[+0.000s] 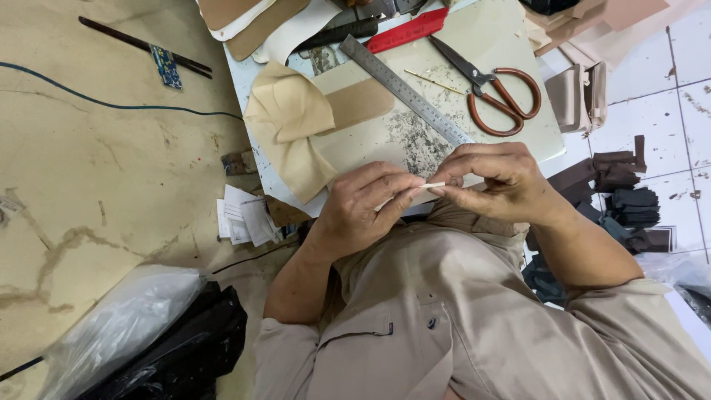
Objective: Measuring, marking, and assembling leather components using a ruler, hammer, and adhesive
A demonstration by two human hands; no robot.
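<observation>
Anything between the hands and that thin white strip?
Nothing visible. The left hand and right hand both pinch the thin white strip directly, fingertips on it, above the work board. The metal ruler and scissors lie beyond, apart.

The scissors (498, 92) had reddish-brown handles and dark blades. The ruler (406, 90) was grey steel, the bar (406, 30) beside it red. The folded piece (290, 130) was beige, the strip (433, 185) white, the shirt (474, 326) khaki, the cable (111, 104) blue.
</observation>
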